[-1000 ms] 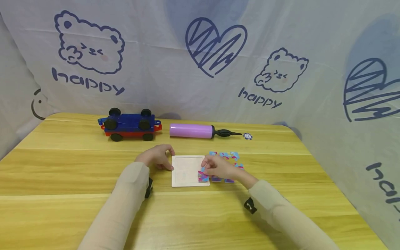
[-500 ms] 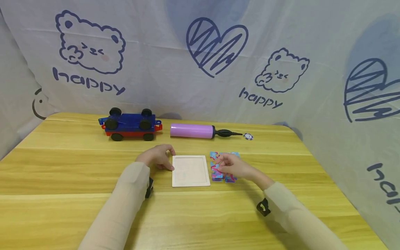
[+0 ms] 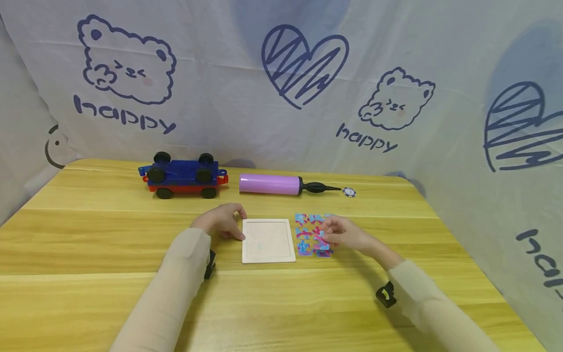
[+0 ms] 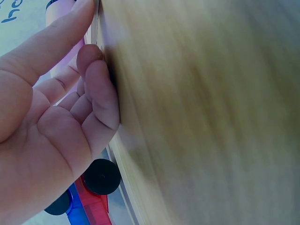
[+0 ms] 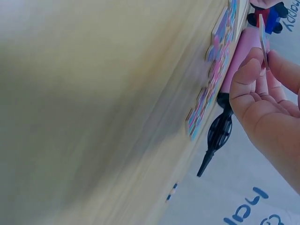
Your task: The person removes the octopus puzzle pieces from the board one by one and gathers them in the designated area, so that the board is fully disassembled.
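A square white puzzle tray with a raised border lies flat on the table in the head view. My left hand rests at its left side, thumb and index finger touching the edge. In the left wrist view, the left hand's other fingers bend loosely against the tabletop. Thumb and fingertips of my right hand pinch a pink-and-blue jigsaw piece, raised over several flat jigsaw pieces. From the right wrist view, the held jigsaw piece appears edge-on, above the tabletop.
At the back of the wooden table are two stacked toy wagons, the blue one wheels-up on the red one. Beside them lie a purple hand pump and a small round chip. A printed curtain hangs behind.
My right hand has carried the jigsaw piece rightward, from over the tray's right edge to above the loose pieces. The left hand stays at the tray.
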The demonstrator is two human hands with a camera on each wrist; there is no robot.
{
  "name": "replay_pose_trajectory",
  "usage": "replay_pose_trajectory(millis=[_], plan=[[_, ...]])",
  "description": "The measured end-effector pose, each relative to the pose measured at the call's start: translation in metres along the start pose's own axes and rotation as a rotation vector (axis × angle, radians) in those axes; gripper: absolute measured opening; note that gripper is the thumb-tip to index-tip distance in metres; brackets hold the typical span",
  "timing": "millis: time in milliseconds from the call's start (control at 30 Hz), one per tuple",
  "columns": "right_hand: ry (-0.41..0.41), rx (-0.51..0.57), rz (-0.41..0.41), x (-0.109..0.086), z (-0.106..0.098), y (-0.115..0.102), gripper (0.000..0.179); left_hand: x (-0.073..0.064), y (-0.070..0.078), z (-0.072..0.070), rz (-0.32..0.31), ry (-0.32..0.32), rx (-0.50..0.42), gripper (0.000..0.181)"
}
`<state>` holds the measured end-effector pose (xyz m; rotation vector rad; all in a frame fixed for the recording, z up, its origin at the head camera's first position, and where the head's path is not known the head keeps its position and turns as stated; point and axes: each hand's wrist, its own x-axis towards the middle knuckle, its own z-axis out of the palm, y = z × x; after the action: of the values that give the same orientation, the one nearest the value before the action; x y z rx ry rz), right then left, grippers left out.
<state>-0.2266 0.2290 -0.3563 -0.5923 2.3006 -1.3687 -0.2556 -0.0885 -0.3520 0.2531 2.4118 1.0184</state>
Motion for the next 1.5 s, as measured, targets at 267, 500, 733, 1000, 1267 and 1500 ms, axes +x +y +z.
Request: replay_pose_trajectory(millis=[267, 500, 733, 1000, 1267, 1500], plan=[[0.015, -0.024, 0.032, -0.009, -0.010, 0.005, 0.013, 0.000, 0.000, -0.001, -0.001, 0.000, 0.005, 0.045], [0.017, -0.030, 0.049, -0.019, -0.019, 0.010, 0.017, 0.000, -0.001, -0.001, 0.000, 0.004, 0.006, 0.045], [0.004, -0.034, 0.084, -0.026, -0.023, 0.017, 0.017, 0.000, -0.001, -0.001, 0.004, 0.004, 0.005, 0.045], [0.011, -0.045, 0.133, -0.027, -0.026, 0.019, 0.015, 0.000, -0.001, -0.001, 0.011, 0.006, 0.010, 0.044], [0.063, -0.088, 0.177, -0.026, -0.025, 0.022, 0.014, 0.000, -0.001, -0.001, 0.013, 0.004, 0.009, 0.045], [0.129, -0.092, 0.186, -0.027, -0.023, 0.023, 0.014, -0.001, -0.001, 0.000, 0.016, 0.001, 0.018, 0.045]])
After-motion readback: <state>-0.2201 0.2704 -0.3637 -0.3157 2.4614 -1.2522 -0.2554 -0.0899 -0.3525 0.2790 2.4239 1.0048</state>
